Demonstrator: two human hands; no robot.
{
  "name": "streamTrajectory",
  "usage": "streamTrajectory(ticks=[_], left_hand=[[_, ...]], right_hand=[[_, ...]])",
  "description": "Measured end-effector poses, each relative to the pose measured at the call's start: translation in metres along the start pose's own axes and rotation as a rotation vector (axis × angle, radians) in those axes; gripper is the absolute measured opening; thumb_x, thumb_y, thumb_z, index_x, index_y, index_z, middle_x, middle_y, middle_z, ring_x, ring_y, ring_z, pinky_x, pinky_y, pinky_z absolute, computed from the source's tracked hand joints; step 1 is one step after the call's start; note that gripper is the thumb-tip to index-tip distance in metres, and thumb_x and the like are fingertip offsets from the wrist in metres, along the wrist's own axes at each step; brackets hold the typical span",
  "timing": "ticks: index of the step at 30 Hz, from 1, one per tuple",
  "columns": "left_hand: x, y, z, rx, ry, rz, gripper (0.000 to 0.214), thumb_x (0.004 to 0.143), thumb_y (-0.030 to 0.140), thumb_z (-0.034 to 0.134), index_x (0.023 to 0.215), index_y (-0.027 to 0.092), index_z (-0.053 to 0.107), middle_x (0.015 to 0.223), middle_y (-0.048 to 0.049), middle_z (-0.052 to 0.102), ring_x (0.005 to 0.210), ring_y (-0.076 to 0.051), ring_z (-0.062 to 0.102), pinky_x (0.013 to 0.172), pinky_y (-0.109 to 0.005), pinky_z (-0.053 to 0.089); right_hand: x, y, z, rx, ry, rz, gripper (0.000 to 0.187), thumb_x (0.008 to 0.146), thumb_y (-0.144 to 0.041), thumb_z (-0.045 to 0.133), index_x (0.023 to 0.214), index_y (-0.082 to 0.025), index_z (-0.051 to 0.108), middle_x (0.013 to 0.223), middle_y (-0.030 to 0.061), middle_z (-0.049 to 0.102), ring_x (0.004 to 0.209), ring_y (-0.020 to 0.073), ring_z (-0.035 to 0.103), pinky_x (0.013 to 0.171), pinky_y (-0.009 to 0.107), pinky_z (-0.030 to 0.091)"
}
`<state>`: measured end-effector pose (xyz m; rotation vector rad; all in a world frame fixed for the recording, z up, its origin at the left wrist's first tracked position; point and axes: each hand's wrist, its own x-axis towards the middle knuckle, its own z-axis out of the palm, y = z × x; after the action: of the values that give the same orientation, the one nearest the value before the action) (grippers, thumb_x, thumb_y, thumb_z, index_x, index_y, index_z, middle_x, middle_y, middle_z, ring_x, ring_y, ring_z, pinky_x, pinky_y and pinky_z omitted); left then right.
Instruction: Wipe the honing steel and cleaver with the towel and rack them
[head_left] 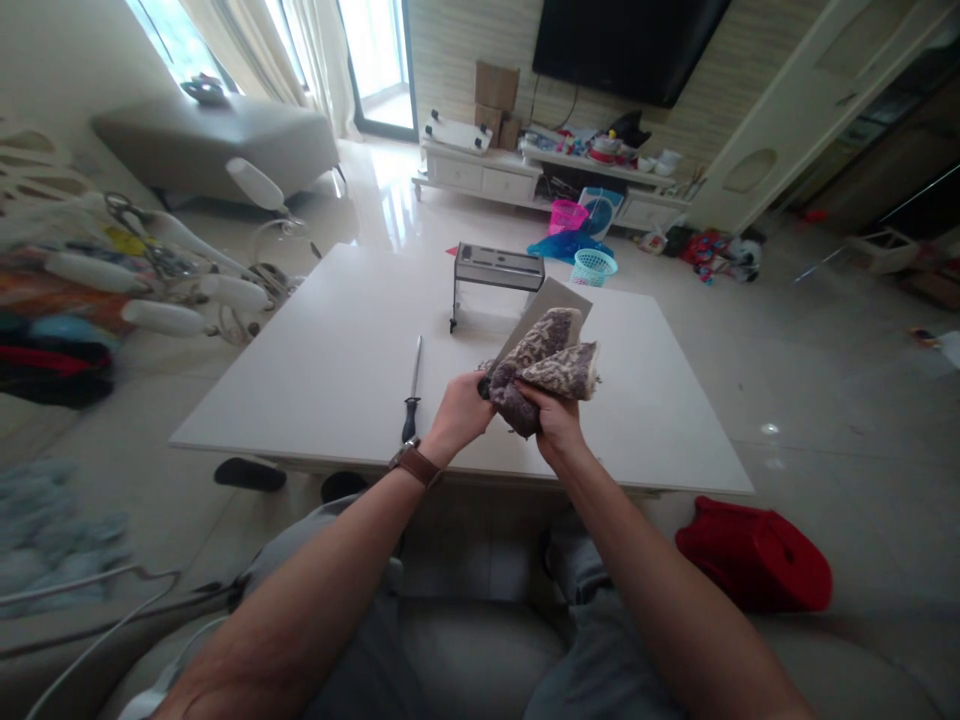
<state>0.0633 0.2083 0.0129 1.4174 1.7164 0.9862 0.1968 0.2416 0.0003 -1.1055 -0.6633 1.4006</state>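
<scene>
My left hand (pixel 461 408) is closed around the handle of a cleaver (pixel 559 297), whose wide grey blade points up and away over the white table (pixel 337 370). My right hand (pixel 556 418) grips a patterned brown cloth (pixel 551 362) that is wrapped against the blade's near face. Both hands hover above the table's front edge. A brown watch sits on my left wrist.
A sharpening steel (pixel 413 385) lies on the table left of my hands. A metal knife rack (pixel 498 272) stands at the table's far side. A red bag (pixel 754 552) lies on the floor at right. Baskets (pixel 592 266) and a cluttered TV cabinet stand beyond.
</scene>
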Motion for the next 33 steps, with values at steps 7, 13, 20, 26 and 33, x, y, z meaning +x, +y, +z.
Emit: streamTrajectory(ticks=[7, 13, 20, 26, 33], left_hand=[[0.001, 0.003, -0.004, -0.018, 0.035, -0.016, 0.019, 0.084, 0.029, 0.061, 0.069, 0.018, 0.054, 0.056, 0.0030, 0.055, 0.044, -0.011, 0.058, 0.046, -0.021, 0.039], [0.002, 0.001, 0.000, 0.045, 0.050, 0.004, 0.017, 0.085, 0.029, 0.059, 0.072, 0.019, 0.056, 0.058, 0.0015, 0.055, 0.051, -0.013, 0.060, 0.052, -0.022, 0.039], [0.001, 0.001, 0.005, -0.045, -0.003, -0.019, 0.011, 0.085, 0.026, 0.061, 0.079, 0.017, 0.062, 0.062, -0.0003, 0.063, 0.047, -0.011, 0.058, 0.049, -0.022, 0.039], [0.005, 0.001, 0.003, -0.418, -0.073, -0.223, 0.015, 0.077, 0.024, 0.064, 0.074, 0.020, 0.050, 0.053, 0.0049, 0.051, 0.042, -0.009, 0.049, 0.042, -0.021, 0.036], [-0.001, 0.017, -0.018, -1.109, -0.436, -0.294, 0.034, 0.075, 0.026, 0.058, 0.068, 0.023, 0.025, 0.052, 0.0079, 0.021, 0.041, -0.005, 0.017, 0.039, -0.018, 0.017]], right_hand=[[0.032, -0.034, -0.021, 0.077, 0.084, -0.134, 0.043, 0.048, -0.014, 0.094, 0.087, -0.018, 0.077, 0.089, 0.0015, 0.083, 0.086, 0.0235, 0.080, 0.079, 0.037, 0.069], [0.032, -0.038, -0.029, 0.072, -0.031, -0.013, 0.036, 0.056, -0.019, 0.093, 0.088, -0.019, 0.077, 0.091, 0.0013, 0.084, 0.086, 0.0215, 0.080, 0.084, 0.036, 0.070], [0.014, -0.009, -0.006, 0.056, -0.042, 0.036, 0.040, 0.050, -0.016, 0.095, 0.087, -0.017, 0.078, 0.092, 0.0030, 0.084, 0.089, 0.0234, 0.080, 0.086, 0.037, 0.069], [0.047, -0.043, -0.029, 0.167, 0.030, -0.109, 0.035, 0.058, -0.024, 0.091, 0.089, -0.022, 0.076, 0.092, 0.0000, 0.083, 0.089, 0.0214, 0.080, 0.083, 0.037, 0.069], [0.044, -0.060, -0.042, 0.186, -0.184, 0.007, 0.028, 0.073, -0.040, 0.086, 0.096, -0.027, 0.076, 0.103, -0.0004, 0.083, 0.108, 0.0209, 0.078, 0.094, 0.036, 0.066]])
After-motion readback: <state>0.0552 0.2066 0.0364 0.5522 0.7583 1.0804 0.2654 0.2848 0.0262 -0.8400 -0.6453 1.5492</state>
